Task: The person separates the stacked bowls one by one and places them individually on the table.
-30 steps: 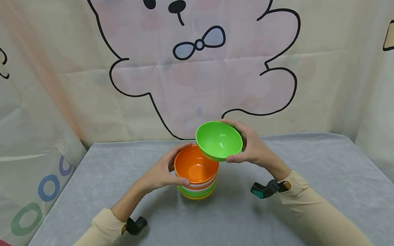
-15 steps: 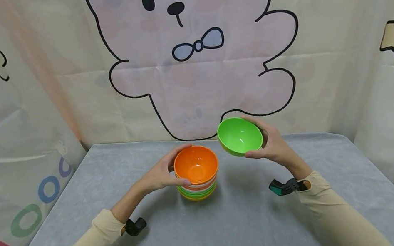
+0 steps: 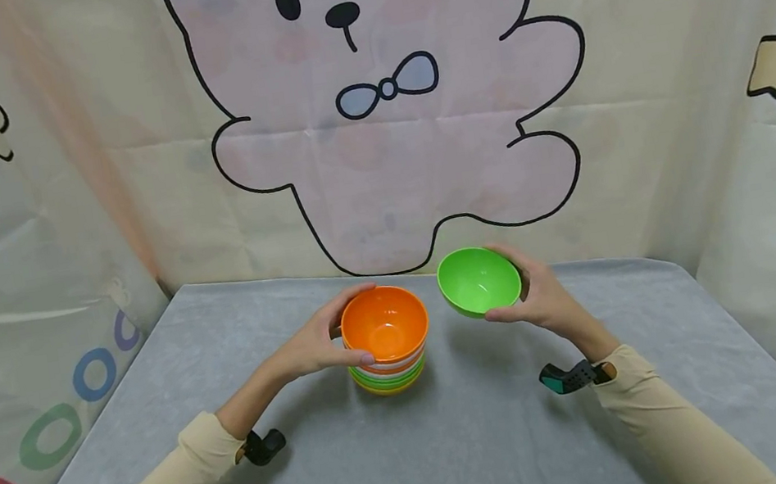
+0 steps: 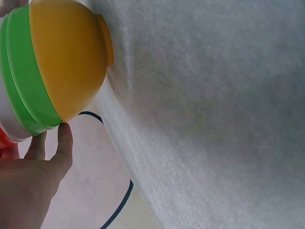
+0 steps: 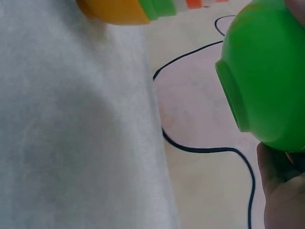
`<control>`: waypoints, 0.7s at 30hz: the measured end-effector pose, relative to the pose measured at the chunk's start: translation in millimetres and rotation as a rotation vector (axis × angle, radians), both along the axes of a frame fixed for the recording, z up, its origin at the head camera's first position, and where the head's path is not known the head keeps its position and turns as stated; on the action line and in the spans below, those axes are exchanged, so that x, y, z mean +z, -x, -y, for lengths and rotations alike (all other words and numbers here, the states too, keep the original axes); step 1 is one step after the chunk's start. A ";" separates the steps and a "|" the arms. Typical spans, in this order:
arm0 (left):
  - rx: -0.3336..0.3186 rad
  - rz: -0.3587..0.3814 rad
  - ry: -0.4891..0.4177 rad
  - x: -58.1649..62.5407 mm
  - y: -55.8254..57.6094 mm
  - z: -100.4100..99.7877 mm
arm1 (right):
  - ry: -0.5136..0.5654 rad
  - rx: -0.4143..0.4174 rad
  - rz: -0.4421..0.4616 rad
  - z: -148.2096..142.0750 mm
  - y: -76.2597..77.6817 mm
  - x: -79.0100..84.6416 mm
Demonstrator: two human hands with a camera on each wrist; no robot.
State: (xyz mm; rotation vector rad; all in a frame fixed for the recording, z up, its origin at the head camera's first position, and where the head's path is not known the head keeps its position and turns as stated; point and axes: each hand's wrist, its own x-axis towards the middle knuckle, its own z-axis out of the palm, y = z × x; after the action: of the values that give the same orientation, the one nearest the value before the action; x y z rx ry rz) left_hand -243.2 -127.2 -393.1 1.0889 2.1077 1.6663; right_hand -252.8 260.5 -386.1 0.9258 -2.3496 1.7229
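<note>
while the left grip [image 3: 317,341] holds an orange-topped bowl stack [image 3: 388,337], the right grip [image 3: 543,297] holds up a glossy bright-green bowl [image 3: 479,282]

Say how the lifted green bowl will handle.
The green bowl is probably stiff: it looks undeformed in the right hand. Its glossy inside suggests a slippery surface. The narrow foot under flared walls might let it tip if pushed high.

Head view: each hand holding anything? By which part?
Right hand: green bowl, by the right side of its outer wall. Left hand: orange-topped bowl stack, by its left side.
</note>
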 end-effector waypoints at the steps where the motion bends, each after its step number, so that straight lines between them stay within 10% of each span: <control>1: 0.001 -0.001 -0.001 0.1 0.2 0.1 | -0.002 -0.005 0.008 0.1 0.6 -2.0; 21: 0.002 0.006 0.014 -0.9 1.2 -0.2 | -0.062 -0.072 0.099 5.3 16.6 -32.9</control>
State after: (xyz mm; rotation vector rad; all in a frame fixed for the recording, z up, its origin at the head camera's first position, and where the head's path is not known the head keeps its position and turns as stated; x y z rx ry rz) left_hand -244.4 -126.9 -394.0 1.0774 2.1142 1.6507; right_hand -269.4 255.2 -419.1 0.7703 -2.4791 1.7155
